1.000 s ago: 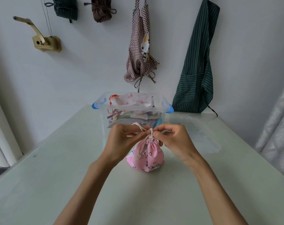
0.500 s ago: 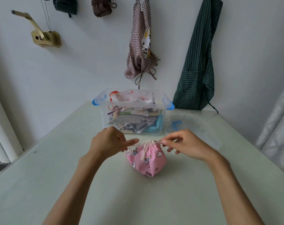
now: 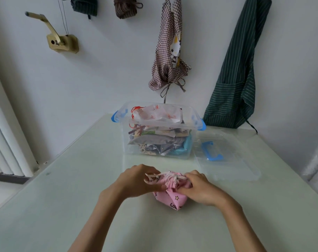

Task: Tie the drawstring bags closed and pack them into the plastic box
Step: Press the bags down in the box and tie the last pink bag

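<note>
Already the plastic box (image 3: 158,140) at the desk's (image 3: 82,206) far side is heaped with packed bags. One pink drawstring bag (image 3: 170,197) sits before it, cinched; left hand (image 3: 138,180) and right hand (image 3: 198,190) each grip its cord (image 3: 170,177), the knot seemingly unfinished. Packing remains.

Two hands: left (image 3: 138,180), right (image 3: 200,190). One pink bag (image 3: 171,199) on table. One box (image 3: 160,142), stuffed, bags inside uncountable. One lid (image 3: 227,157). Two aprons: checked (image 3: 170,51), striped (image 3: 234,84).
</note>
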Tool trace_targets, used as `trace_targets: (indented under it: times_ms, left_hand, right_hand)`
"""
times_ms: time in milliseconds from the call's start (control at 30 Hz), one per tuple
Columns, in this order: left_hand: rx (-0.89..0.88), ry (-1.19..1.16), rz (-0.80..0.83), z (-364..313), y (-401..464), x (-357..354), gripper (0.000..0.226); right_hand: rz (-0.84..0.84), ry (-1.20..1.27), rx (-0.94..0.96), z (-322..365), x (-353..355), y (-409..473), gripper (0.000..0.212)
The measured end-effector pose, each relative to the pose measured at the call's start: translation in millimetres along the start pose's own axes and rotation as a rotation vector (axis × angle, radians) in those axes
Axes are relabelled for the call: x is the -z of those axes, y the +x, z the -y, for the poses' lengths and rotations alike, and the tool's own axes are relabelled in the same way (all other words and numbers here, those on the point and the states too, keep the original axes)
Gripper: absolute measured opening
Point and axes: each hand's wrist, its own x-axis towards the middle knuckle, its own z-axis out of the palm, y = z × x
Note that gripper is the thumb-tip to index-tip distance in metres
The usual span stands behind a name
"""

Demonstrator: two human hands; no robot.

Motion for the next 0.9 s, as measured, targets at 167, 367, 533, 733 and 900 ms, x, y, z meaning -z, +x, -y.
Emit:
trace_targets:
  times_ms: [167,367,533,733,900]
  left_hand:
    - [-0.056,-0.165,-0.154,-4.2,6.6,8.5,0.016]
    - [-0.2,-0.37,-0.277,-48.5,45.5,119.8,0.006]
    - [-0.189,-0.208,-0.342,-75.5,128.5,152.9,0.025]
    - [-0.181,0.143,0.13,-78.0,174.9,122.6,0.051]
    - [-0.227,0.51,0.347,-81.2,191.3,112.0,0.05]
  right_hand:
    - [-0.144,0.479,0.068,5.1,9.4,5.8,0.014]
    - [-0.199,0.874,0.371,47.9,104.6,14.5,0.042]
    - [-0.849,0.443,0.284,64.1,146.6,62.7,0.03]
    - [-0.597,-0.258,0.085,42.5,120.5,84.7,0.058]
    - [-0.257,-0.385,0.124,47.0,139.6,77.0,0.055]
